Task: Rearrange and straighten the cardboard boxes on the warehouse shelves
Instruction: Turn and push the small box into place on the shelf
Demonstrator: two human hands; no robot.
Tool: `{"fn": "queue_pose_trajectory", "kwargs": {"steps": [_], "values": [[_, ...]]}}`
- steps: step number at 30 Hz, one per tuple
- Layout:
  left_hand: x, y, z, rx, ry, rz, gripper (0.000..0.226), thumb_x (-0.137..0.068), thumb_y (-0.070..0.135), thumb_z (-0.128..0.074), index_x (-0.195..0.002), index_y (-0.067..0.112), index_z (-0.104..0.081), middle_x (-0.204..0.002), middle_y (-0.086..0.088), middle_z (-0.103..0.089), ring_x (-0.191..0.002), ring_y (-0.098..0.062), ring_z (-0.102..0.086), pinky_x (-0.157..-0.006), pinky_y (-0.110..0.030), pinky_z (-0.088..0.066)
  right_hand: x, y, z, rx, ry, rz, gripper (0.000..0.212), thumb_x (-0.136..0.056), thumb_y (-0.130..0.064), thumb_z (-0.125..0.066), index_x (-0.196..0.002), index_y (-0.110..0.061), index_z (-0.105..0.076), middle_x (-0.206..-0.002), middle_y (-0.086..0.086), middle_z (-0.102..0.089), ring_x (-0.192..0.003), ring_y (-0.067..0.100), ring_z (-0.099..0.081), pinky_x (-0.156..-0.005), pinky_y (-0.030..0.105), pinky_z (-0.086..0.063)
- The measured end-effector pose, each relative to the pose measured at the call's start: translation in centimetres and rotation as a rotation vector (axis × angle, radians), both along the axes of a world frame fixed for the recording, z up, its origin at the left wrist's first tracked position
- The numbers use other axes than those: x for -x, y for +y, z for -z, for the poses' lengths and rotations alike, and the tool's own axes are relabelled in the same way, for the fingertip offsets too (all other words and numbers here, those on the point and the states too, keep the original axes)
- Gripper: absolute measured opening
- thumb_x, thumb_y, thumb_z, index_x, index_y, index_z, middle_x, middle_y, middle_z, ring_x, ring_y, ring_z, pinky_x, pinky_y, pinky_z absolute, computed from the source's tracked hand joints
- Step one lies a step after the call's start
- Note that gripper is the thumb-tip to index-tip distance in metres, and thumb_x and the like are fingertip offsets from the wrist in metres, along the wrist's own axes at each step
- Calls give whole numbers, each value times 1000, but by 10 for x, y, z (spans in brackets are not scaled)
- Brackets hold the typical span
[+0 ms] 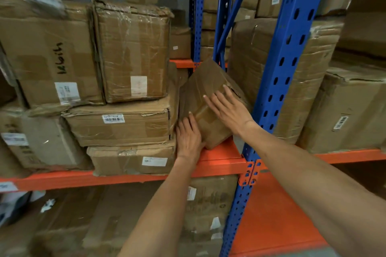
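Observation:
A small taped cardboard box sits tilted on the orange shelf, wedged in the gap between a stack of boxes on the left and a big wrapped box behind the blue upright. My left hand holds its lower left corner, thumb under the bottom edge. My right hand lies flat with fingers spread on the box's front face. The box's far side is hidden.
Left of the gap stands a stack of flat boxes with taller boxes on top. A blue perforated upright rises just right of my right hand. More boxes fill the right bay and the lower shelf.

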State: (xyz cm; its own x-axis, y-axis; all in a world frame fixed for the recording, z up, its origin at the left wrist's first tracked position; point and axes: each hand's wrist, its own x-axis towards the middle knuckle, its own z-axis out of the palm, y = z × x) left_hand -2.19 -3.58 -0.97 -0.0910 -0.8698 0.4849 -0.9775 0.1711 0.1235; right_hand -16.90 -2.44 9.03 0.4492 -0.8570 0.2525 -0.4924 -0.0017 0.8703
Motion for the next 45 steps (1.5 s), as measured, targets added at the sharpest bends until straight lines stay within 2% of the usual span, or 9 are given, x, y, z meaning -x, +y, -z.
{"fn": "queue_pose_trajectory", "kwargs": {"steps": [6, 11, 15, 23, 27, 29, 35, 40, 45], "values": [[5, -7, -2, -116, 11, 23, 132, -68, 61, -83, -154, -7, -10, -151, -26, -33, -141, -37, -36, -117, -42, -32, 5, -11, -27, -109, -169, 136, 108, -79, -44, -74, -159, -33, -3, -164, 21, 4, -150, 44, 13, -114, 73, 4], [28, 0, 10, -78, 729, 121, 122, -69, 46, -88, -156, 1, -16, -161, -24, -17, -150, -39, -13, -124, -48, -10, 13, -14, -26, -254, -332, 70, 131, -58, -46, -93, -156, -28, -8, -162, 12, -8, -150, 42, 6, -111, 61, -36], [47, 8, 13, 28, 1149, 48, 119, -68, 46, -89, -155, -1, -23, -161, -19, -20, -148, -36, -17, -122, -54, -20, 13, -14, -29, -262, -371, 59, 127, -57, -46, -94, -153, -27, -14, -159, 10, -13, -150, 40, 1, -106, 57, -44], [42, -17, 7, -19, 1043, 60, 114, -48, 40, -98, -144, 12, -42, -153, -19, -31, -136, -39, -22, -112, -53, -24, 12, -7, -31, -241, -400, 40, 110, -63, -36, -92, -149, -21, -26, -155, 14, -22, -149, 40, -8, -106, 54, -45], [41, -7, -4, 124, 1128, 57, 72, -63, 23, -95, -124, 4, -62, -131, -21, -52, -122, -45, -40, -109, -56, -30, 3, 0, -28, -39, -582, -152, 51, -85, -15, -72, -129, -7, -48, -134, 16, -47, -132, 35, -37, -67, 46, -54], [33, -1, -11, 141, 1121, 53, 63, -68, 19, -92, -122, 2, -65, -126, -22, -55, -121, -46, -45, -111, -58, -28, 0, 0, -34, -27, -701, -217, 48, -85, -19, -74, -126, -7, -52, -130, 14, -49, -127, 32, -41, -62, 44, -52], [38, 38, -7, -76, 969, -51, 66, -88, 28, -75, -140, 1, -45, -142, -24, -40, -132, -44, -35, -108, -47, -31, 29, -6, -58, -148, -1472, -130, 102, -70, -53, -87, -149, -16, -34, -149, 12, -30, -133, 33, -43, -103, 47, -46], [46, 35, -10, -582, 1653, -373, 96, -94, 72, -37, -150, -6, -32, -149, -24, -44, -136, -39, -44, -109, -41, -34, 35, -16, -43, -433, -1457, 292, 129, -67, -86, -64, -162, -22, -4, -164, 15, -19, -146, 36, -30, -117, 45, -32], [36, 0, -22, -581, 2027, -105, 108, -76, 91, -43, -153, 15, -39, -150, -10, -50, -134, -28, -50, -114, -45, -37, 29, -27, -35, -385, -1708, 310, 121, -66, -100, -38, -161, -35, -4, -167, 14, -15, -148, 38, -25, -118, 49, -26]]}}
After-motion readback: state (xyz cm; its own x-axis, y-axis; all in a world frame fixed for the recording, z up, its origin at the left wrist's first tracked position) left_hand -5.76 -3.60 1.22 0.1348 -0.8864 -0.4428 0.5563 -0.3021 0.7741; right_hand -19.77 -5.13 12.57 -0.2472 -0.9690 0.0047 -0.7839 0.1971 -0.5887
